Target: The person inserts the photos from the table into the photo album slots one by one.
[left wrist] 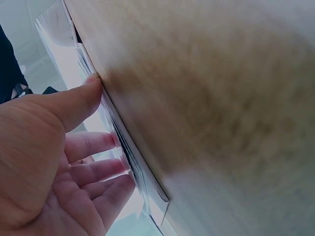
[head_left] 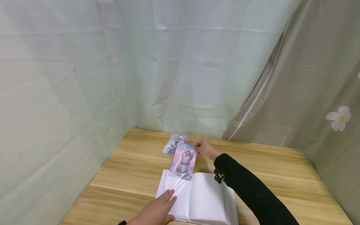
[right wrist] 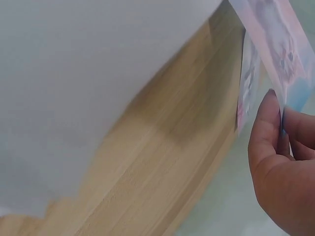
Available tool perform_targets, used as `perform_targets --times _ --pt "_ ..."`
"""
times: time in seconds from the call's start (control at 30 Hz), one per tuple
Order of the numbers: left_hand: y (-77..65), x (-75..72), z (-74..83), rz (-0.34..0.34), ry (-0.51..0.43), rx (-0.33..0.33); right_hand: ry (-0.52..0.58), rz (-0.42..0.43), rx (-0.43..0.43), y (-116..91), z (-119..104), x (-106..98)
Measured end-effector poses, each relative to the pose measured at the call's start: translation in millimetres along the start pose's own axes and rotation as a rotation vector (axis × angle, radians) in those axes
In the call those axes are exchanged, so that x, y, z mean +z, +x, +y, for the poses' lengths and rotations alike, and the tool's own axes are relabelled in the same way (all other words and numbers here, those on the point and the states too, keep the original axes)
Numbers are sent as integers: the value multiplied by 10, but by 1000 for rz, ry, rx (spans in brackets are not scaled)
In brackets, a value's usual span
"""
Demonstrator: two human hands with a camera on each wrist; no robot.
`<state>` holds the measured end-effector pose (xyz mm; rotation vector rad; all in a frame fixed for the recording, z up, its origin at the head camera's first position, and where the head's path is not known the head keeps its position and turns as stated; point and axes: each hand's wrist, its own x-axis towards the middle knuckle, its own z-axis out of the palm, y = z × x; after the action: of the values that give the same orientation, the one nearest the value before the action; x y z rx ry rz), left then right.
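An open photo album with white pages lies at the front of the table. On its left page, a clear plastic sleeve shows shiny creases. My left hand rests on that page, fingers extended; the left wrist view has the thumb at the album's edge. Between thumb and fingers my right hand pinches the top right corner of a kitten picture. The picture's lower end sits at the sleeve's top, under the clear film. In the right wrist view the pinched corner is blue.
A second picture, with grey animals and a pink patch, lies behind the kitten picture and is partly covered by it. The wooden table meets pale curtains at its back and sides.
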<state>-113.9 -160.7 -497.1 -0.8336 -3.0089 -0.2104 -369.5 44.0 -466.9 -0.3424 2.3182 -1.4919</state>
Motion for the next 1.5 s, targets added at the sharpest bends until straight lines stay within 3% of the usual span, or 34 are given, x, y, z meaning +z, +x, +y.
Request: perform_targets --times 0.3,0.43,0.93,1.13,1.5 --pt "5 3 12 -21 -16 -10 -106 -64 -19 -14 31 71" --pt "6 6 17 -25 -20 -14 -114 -100 -54 -22 56 104" --pt "0 33 -8 -21 -43 -4 -177 -158 -19 -163 146 296" --pt "-3 31 -20 1 -35 17 -147 -199 -12 -142 225 375" --pt "-5 23 -17 34 -38 29 -159 -178 6 -157 259 416"
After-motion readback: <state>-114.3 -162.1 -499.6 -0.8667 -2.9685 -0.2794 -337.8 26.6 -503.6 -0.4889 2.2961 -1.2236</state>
